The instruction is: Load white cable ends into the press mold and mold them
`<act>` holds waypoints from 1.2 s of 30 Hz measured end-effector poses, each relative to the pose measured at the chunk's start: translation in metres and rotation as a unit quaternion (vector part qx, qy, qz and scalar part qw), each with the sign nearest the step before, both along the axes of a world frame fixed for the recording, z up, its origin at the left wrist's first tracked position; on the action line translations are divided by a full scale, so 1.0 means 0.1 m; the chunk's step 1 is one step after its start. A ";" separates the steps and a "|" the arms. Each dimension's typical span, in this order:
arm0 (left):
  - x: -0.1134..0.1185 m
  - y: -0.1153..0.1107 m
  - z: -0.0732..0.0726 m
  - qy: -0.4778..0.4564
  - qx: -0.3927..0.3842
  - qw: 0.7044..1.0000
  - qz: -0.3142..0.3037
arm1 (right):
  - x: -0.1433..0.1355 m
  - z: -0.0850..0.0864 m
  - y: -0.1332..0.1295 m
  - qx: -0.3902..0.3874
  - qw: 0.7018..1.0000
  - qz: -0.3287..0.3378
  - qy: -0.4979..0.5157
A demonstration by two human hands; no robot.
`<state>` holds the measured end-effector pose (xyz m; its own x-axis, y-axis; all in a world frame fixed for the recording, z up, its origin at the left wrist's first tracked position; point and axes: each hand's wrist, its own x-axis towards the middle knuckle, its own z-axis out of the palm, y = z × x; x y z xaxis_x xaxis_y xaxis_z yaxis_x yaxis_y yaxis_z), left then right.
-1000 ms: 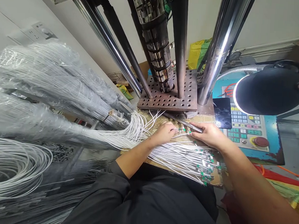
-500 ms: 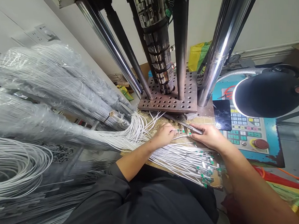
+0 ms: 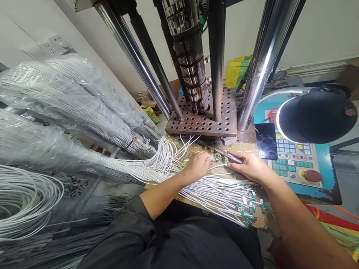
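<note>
My left hand [image 3: 199, 163] is closed in a pinch on the near end of a white cable, beside small green-and-silver connectors [image 3: 217, 157] on the cardboard. My right hand [image 3: 246, 166] is closed around the end of a long grey metal tool [image 3: 227, 155] that points back towards the press plate [image 3: 201, 130]. A green connector tip shows by its fingers. Below both hands, many white cables [image 3: 206, 191] lie side by side, with green-tipped ends [image 3: 248, 207] at the right.
Plastic-wrapped cable bundles [image 3: 62, 93] and a cable coil [image 3: 18, 201] fill the left. Steel columns [image 3: 260, 74] rise behind the plate. On the right are a black lamp [image 3: 319, 113], a dark phone-like device [image 3: 266, 140] and a control panel [image 3: 297, 159].
The view has shifted slightly. Both hands keep nearly the same positions, and the right hand's fingers sit a little differently around the tool.
</note>
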<state>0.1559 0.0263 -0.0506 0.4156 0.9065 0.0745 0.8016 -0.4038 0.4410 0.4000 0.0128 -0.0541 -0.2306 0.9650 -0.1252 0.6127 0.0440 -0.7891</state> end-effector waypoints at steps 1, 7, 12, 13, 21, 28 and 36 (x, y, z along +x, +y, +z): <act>0.00 0.01 0.01 0.004 -0.001 1.000 -0.006 | 0.00 -0.01 0.00 -0.002 1.000 0.001 0.001; 0.18 0.18 0.15 -0.018 -0.022 0.992 -0.124 | 0.01 -0.03 0.01 -0.001 1.000 0.009 -0.001; 0.36 0.33 0.25 -0.039 -0.026 0.989 -0.139 | 0.01 -0.03 0.00 0.020 0.999 0.026 0.002; 0.37 0.32 0.26 -0.044 -0.025 0.989 -0.139 | 0.01 -0.02 -0.01 0.020 0.999 0.028 -0.001; 0.17 -0.02 0.16 -0.053 -0.052 0.996 -0.043 | -0.01 0.09 -0.03 -0.010 1.000 0.002 -0.024; 0.18 -0.06 0.13 0.005 -0.076 0.997 0.019 | 0.01 0.08 -0.02 0.003 1.000 0.014 -0.018; 0.17 -0.08 0.13 -0.019 -0.077 0.996 -0.026 | 0.04 0.07 -0.02 0.022 0.998 0.035 0.039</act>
